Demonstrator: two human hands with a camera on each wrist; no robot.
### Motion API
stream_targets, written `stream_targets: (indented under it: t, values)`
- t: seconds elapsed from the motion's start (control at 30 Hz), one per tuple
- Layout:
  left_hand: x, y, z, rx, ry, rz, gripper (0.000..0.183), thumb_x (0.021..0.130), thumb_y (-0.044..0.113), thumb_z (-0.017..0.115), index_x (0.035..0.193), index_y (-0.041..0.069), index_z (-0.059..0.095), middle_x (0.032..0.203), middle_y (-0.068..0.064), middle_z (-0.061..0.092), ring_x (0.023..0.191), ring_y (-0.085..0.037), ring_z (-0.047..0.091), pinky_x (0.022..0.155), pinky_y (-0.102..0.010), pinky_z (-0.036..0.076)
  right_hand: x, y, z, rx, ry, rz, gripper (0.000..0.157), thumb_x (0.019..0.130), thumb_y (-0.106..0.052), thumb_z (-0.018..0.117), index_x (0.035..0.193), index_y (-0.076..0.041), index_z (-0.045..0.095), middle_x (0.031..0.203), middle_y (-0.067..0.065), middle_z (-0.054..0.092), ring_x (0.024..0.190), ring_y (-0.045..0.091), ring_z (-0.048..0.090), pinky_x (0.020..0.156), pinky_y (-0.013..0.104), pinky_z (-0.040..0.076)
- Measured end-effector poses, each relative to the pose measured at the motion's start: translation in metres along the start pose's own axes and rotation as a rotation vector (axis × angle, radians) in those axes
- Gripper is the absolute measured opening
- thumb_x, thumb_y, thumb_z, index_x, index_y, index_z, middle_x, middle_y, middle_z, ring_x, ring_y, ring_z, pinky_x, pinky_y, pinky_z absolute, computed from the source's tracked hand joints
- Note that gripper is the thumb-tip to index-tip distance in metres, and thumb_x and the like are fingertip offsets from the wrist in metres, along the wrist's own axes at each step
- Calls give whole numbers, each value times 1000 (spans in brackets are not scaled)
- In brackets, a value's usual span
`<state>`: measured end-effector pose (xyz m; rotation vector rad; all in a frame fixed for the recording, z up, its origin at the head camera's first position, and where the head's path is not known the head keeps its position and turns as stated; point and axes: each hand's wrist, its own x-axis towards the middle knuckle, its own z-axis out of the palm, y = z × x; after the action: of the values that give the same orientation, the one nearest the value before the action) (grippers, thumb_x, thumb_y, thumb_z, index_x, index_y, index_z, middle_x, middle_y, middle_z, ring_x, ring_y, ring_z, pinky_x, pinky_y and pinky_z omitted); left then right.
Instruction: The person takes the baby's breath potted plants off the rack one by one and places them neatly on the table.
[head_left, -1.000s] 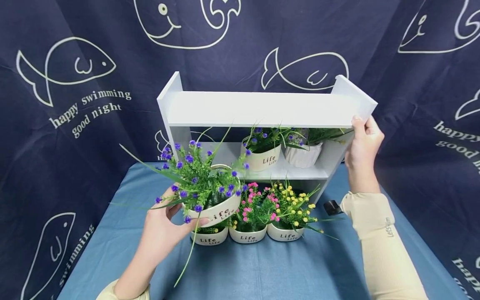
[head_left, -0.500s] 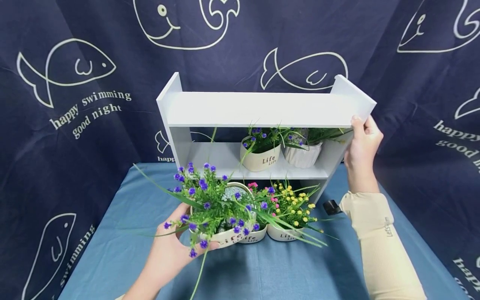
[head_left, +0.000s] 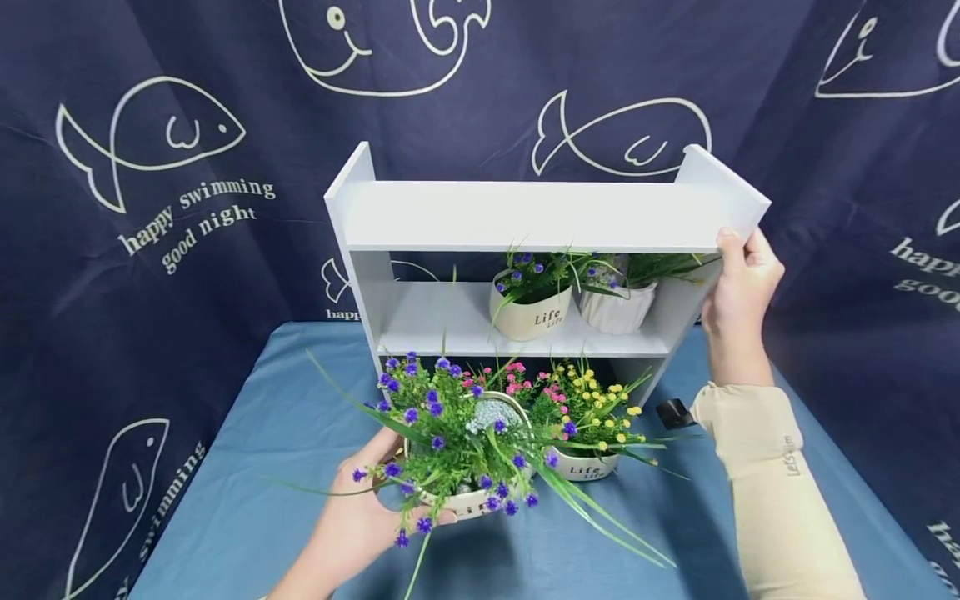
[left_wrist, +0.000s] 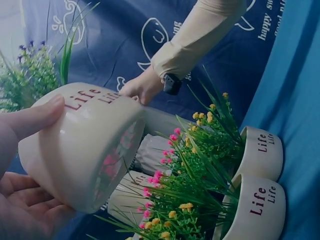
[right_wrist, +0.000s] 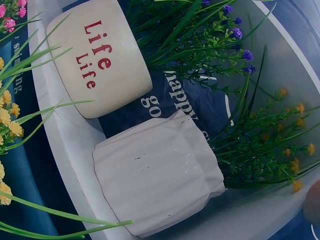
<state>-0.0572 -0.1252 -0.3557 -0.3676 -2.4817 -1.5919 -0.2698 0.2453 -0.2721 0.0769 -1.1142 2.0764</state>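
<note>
Nearest me, the person's left hand has its thumb on the front and its fingers round the side of a purple-flowered pot, gripping it clear of the blue-covered counter, toward the left of the shelf's front. Long green blades spill from it over the near side. Just beyond, pink flowers show past its leaves, and to the right a yellow-flowered pot stands on the counter, marked "Life". Farther back rises the white shelf; the right hand grips its right side panel, thumb at the near edge. On the middle board, toward the right, a cream pot with purple blooms sits just beside a white fluted pot. Farthest off hangs a navy curtain with white fish outlines.
</note>
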Motion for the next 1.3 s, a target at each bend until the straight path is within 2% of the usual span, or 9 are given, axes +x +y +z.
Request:
stream_targets:
  t: [0.13, 0.37, 0.5, 0.63, 0.73, 0.9, 1.1, 1.17, 1.3]
  values:
    - [2, -5, 1, 38, -54, 76, 51, 63, 18, 89, 106, 19, 62, 97, 4, 69, 89, -6, 62, 77, -26, 55, 3, -4, -4, -13, 4, -16, 23, 86, 9, 53, 97, 4, 72, 85, 9, 69, 74, 16, 60, 69, 24, 47]
    - [-1, -12, -1, -11, -162, 33, 54, 67, 15, 86, 115, 14, 61, 111, -5, 67, 101, -11, 62, 79, -28, 55, 3, -4, -5, -11, -7, -8, 22, 87, 8, 53, 99, 5, 71, 86, 9, 68, 80, 17, 59, 73, 25, 46]
    - [-4, -20, 4, 28, -150, 107, 52, 66, 19, 88, 109, 15, 60, 105, -2, 67, 99, -8, 63, 86, -31, 57, 2, -4, -4, -8, 0, -11, 22, 87, 9, 52, 98, 5, 71, 87, 10, 68, 82, 17, 59, 74, 24, 46]
    - [-8, -31, 7, 62, -111, 159, 62, 62, 24, 91, 116, 14, 61, 104, -2, 68, 96, -4, 61, 84, -30, 57, 2, -3, -4, 3, 11, 1, 23, 87, 10, 52, 97, 5, 72, 86, 10, 68, 80, 17, 59, 73, 24, 47]
    - [-11, -39, 8, 56, -101, 187, 78, 60, 26, 92, 128, 13, 59, 111, -3, 69, 97, -4, 63, 85, -29, 56, 2, -3, -5, 5, 13, 0, 23, 87, 10, 52, 97, 5, 72, 85, 10, 68, 79, 16, 59, 72, 23, 47]
    - [-16, -53, 8, -10, -144, 216, 76, 63, 20, 91, 131, 11, 57, 114, -8, 68, 101, -4, 63, 86, -28, 56, 2, -1, -4, 10, 5, -1, 23, 86, 10, 51, 96, 5, 72, 83, 10, 67, 76, 16, 59, 70, 23, 47]
    - [-26, -73, 4, -38, -201, 127, 79, 65, 20, 90, 135, 13, 54, 121, -13, 63, 107, 0, 59, 88, -27, 55, 1, 1, 0, 22, -5, 4, 23, 86, 11, 51, 95, 5, 71, 81, 9, 67, 71, 15, 59, 66, 23, 49]
    - [-28, -80, 3, -31, -205, 123, 79, 64, 20, 90, 135, 14, 54, 120, -13, 64, 107, 2, 58, 87, -25, 55, 0, 0, 0, 21, -5, 3, 23, 86, 11, 50, 95, 5, 71, 81, 9, 67, 70, 15, 59, 66, 23, 48]
    - [-30, -92, 1, -33, -210, 186, 72, 67, 18, 89, 130, 12, 55, 100, -2, 61, 92, 7, 53, 75, -19, 53, 0, 0, 0, 21, -1, 5, 24, 86, 11, 51, 96, 5, 72, 82, 10, 68, 72, 15, 59, 67, 23, 48]
